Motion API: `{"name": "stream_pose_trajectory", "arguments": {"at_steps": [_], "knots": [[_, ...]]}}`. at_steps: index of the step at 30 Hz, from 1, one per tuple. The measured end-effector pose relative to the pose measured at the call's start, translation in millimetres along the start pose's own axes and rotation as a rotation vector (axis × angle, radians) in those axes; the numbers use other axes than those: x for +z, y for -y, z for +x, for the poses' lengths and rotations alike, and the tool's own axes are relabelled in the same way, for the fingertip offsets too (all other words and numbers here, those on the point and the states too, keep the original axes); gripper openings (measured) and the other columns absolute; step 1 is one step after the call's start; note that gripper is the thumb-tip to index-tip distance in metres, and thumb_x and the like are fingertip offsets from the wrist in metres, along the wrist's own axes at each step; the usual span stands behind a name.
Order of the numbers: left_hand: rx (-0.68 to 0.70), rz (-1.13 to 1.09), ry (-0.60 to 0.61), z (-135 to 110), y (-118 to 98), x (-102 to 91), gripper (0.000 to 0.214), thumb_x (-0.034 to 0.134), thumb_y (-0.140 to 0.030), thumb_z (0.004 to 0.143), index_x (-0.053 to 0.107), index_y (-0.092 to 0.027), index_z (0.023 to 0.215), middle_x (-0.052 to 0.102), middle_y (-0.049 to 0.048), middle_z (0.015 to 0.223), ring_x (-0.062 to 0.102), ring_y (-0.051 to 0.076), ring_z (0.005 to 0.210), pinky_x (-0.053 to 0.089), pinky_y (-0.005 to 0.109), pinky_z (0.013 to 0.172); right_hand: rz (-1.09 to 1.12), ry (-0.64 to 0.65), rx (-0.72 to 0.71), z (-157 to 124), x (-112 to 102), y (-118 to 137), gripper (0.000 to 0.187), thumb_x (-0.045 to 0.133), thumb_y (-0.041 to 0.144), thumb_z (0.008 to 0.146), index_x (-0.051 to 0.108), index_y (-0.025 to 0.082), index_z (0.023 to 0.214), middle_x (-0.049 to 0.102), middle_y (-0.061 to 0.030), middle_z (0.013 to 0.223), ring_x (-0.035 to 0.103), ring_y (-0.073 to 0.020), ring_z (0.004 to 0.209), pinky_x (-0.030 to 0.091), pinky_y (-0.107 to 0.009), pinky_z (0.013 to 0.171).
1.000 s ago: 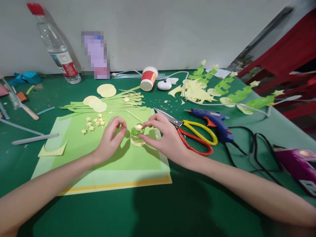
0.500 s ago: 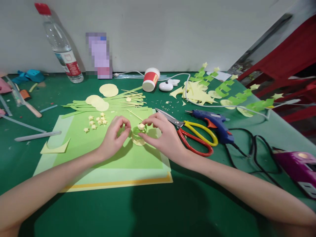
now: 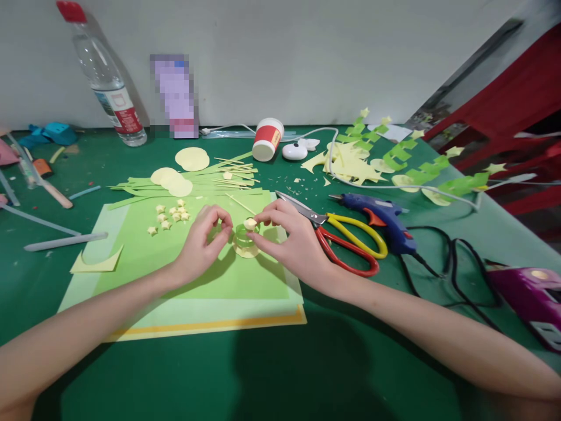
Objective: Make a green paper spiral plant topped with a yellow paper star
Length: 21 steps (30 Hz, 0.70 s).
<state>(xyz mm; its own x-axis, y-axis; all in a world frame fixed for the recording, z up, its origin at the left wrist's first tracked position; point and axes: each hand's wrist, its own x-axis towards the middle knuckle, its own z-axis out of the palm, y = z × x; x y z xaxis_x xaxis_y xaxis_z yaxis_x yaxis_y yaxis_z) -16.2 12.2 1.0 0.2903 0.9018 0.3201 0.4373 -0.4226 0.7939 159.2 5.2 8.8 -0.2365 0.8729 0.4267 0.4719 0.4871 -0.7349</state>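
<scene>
My right hand [image 3: 291,241] has its fingertips at the paper star [image 3: 250,224] atop the green coil [image 3: 242,235]; grip or touch, can't tell. Left hand [image 3: 201,242] curled just beside, contents unreadable. Coil's over a yellow disc [image 3: 245,252] on the green sheet [image 3: 184,283], partly finger-hidden.

The one camera sits on my head, facing forward and down, near above my fingers [image 3: 274,217] and worktop [image 3: 184,374], wall [image 3: 280,58] beyond.

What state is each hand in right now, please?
Left hand: partly curled; whether it holds anything cannot be told.
Right hand: closed on the small paper star over the curled green strip.
</scene>
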Motion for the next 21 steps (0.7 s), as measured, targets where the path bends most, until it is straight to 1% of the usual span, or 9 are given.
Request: {"name": "stream_pose_trajectory", "arguments": {"at_steps": [3,12,21], "knots": [[-0.01,0.0,0.004,0.2,-2.4,-0.4,0.009,0.043,-0.02,0.083,0.046,-0.02,0.074,0.048,0.0005,0.075,0.045,0.016,0.074,0.037,0.03,0.068,-0.016,-0.008,-0.008,0.3,-0.2,0.4,0.002,0.061,0.018,0.076,0.06,0.018,0.074,0.055,-0.0019,0.074,0.053,-0.0146,0.075,0.041,-0.029,0.067],[-0.024,0.007,0.007,0.3,-2.9,-0.7,0.009,0.043,-0.021,0.083,0.045,-0.02,0.074,0.048,0.0007,0.075,0.045,0.016,0.074,0.037,0.03,0.069,-0.044,-0.003,-0.018,-0.8,0.6,3.4,0.006,0.059,0.016,0.074,0.06,0.019,0.07,0.056,-0.0016,0.072,0.052,-0.015,0.073,0.04,-0.029,0.065],[-0.017,0.022,0.005,1.0,-0.2,0.1,0.009,0.043,-0.02,0.083,0.046,-0.02,0.075,0.048,0.0003,0.076,0.045,0.016,0.075,0.037,0.03,0.069,-0.037,0.003,-0.063,-5.0,4.2,4.9,0.007,0.057,0.017,0.075,0.06,0.018,0.069,0.056,-0.003,0.073,0.052,-0.0156,0.072,0.04,-0.03,0.064]]}}
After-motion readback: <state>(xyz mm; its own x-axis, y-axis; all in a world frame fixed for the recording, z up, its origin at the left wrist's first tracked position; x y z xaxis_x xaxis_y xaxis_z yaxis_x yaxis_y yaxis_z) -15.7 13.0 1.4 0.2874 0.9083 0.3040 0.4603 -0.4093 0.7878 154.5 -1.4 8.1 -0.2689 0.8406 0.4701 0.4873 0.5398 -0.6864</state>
